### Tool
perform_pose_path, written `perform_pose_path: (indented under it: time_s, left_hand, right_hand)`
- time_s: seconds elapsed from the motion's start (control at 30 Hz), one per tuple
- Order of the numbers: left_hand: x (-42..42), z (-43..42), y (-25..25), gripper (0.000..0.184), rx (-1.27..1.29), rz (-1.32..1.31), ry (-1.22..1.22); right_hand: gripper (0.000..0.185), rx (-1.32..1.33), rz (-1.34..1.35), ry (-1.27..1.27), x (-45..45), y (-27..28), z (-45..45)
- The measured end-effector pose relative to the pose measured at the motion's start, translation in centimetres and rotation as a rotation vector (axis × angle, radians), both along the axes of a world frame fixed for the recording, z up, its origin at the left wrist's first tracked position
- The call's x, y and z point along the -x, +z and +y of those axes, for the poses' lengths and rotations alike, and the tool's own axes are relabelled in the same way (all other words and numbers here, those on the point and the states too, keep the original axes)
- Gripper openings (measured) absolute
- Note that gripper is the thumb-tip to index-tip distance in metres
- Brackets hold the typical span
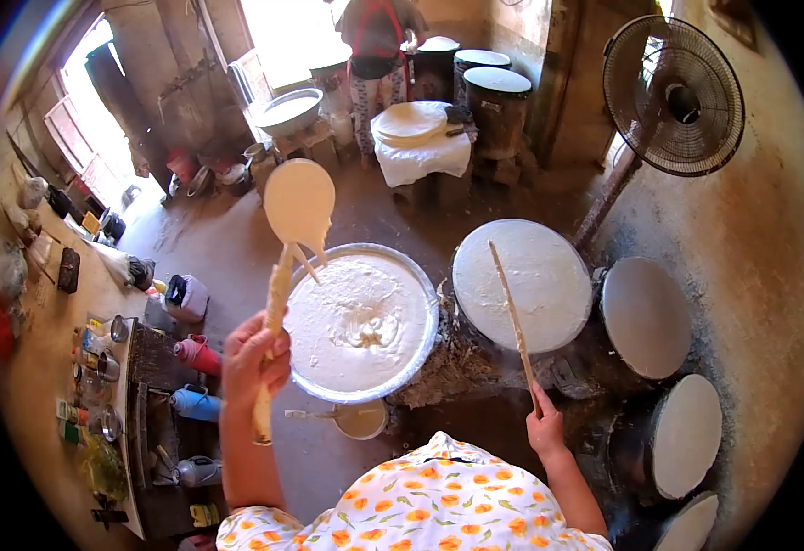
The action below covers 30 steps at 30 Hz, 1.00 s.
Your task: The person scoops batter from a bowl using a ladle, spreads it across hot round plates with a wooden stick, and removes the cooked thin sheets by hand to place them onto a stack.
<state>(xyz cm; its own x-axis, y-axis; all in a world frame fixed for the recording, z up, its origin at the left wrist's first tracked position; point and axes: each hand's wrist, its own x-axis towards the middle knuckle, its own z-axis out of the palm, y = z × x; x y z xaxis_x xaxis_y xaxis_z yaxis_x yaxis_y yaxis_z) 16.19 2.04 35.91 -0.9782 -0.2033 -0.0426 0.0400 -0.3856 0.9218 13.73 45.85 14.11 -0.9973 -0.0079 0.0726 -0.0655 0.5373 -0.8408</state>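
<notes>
My left hand (pixel 257 356) is closed around the thick handle of a ladle (pixel 299 204) with a broad round head. Pale batter coats the head, and strands of it hang down toward the wide metal basin (pixel 427 354). White batter (pixel 337 303) fills that basin, with a rippled patch near its middle. In my right hand (pixel 545 426) is a thin wooden stick (pixel 510 310), pointing forward. The stick's far part crosses above a round griddle (pixel 549 266) covered in a white layer; whether it touches the surface I cannot tell.
More round griddles (pixel 645 317) curve along the right wall beneath a standing fan (pixel 674 95). A small pot (pixel 362 421) sits below the basin. Flasks (pixel 196 402) stand by the shelf at left. Ahead, a person (pixel 379 64) stands near stacked flatbreads (pixel 411 121) on a cloth.
</notes>
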Motion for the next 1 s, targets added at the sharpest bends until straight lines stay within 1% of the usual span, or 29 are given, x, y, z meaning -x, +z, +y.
perform_pose_path:
  time_s: [0.03, 0.1, 0.13, 0.17, 0.2, 0.23, 0.27, 0.33, 0.37, 0.47, 0.53, 0.57, 0.63, 0.67, 0.7, 0.77, 0.8, 0.93, 1.0]
  left_hand:
    - [-0.3, 0.0, 1.7, 0.034, 0.055, -0.006, 0.028]
    - [-0.4, -0.2, 2.5, 0.024, 0.129, -0.010, 0.043]
    - [-0.4, -0.3, 1.8, 0.024, 0.129, -0.009, 0.047]
    - [-0.3, -0.5, 0.3, 0.015, 0.193, -0.114, 0.066]
    - [-0.2, -0.8, -1.7, 0.009, 0.257, -0.220, 0.086]
    - [-0.1, -1.1, -4.1, 0.006, 0.159, -0.289, 0.096]
    - [-0.1, -1.7, -7.1, 0.006, 0.007, -0.387, 0.074]
    - [-0.1, -2.1, -11.7, 0.004, -0.090, -0.571, 0.156]
    - [-0.4, -2.4, -13.3, 0.003, -0.196, -0.628, 0.192]
    - [-2.5, -3.1, -13.4, 0.006, -0.172, -0.652, 0.176]
    - [-3.8, -3.9, -11.0, 0.007, -0.357, -0.387, 0.041]
    - [-3.5, -4.0, -10.8, 0.007, -0.360, -0.381, 0.037]
    - [-3.2, -3.5, -11.0, 0.009, -0.086, -0.409, 0.155]
    - [-2.5, -3.8, -12.5, 0.006, 0.024, -0.428, 0.167]
    - [-1.7, -4.1, -13.1, 0.006, 0.024, -0.430, 0.149]
    - [-0.1, -4.2, -13.9, 0.006, 0.014, -0.527, 0.118]
    - [0.8, -3.3, -13.2, 0.008, 0.006, -0.542, 0.114]
    - [3.8, 2.3, -10.6, 0.010, 0.072, -0.507, -0.060]
    - [6.0, 6.5, -8.5, 0.009, 0.191, -0.435, -0.178]
  right_hand:
    - [0.056, -0.005, -0.020, 0.005, 0.1, 0.1, -0.2]
    - [0.056, -0.011, -0.038, 0.013, 0.3, 0.2, -0.5]
    - [0.056, -0.002, 0.021, 0.024, 0.3, 0.2, -0.9]
    - [0.056, 0.006, 0.079, 0.033, 0.4, 0.1, -1.1]
    - [0.056, 0.005, 0.076, 0.036, 0.4, 0.1, -1.1]
    - [0.057, -0.013, 0.032, 0.048, 0.4, 0.1, -1.2]
    - [0.057, -0.033, -0.014, 0.062, 0.3, 0.1, -1.3]
    - [0.057, -0.038, -0.027, 0.090, 0.1, 0.1, -1.8]
    - [0.057, -0.034, -0.027, 0.111, -0.1, 0.1, -2.1]
    - [0.057, -0.056, 0.023, 0.136, -0.3, -0.3, -2.8]
    - [0.057, -0.064, -0.008, 0.148, -0.8, 0.5, -3.3]
    - [0.056, -0.063, -0.028, 0.157, -0.6, 0.8, -3.8]
    - [0.056, -0.075, -0.019, 0.156, -1.0, 1.0, -4.3]
    - [0.056, -0.082, -0.012, 0.157, -1.4, 1.0, -4.5]
    - [0.056, -0.085, -0.015, 0.140, -1.7, 1.0, -4.6]
    - [0.058, -0.168, -0.027, 0.177, -2.9, 1.0, -4.3]
    - [0.059, -0.162, 0.048, 0.174, -3.4, 1.3, -4.5]
    - [0.061, -0.226, 0.091, 0.173, -4.8, 2.2, -2.9]
    - [0.061, -0.258, 0.129, 0.130, -4.8, 2.5, -1.2]
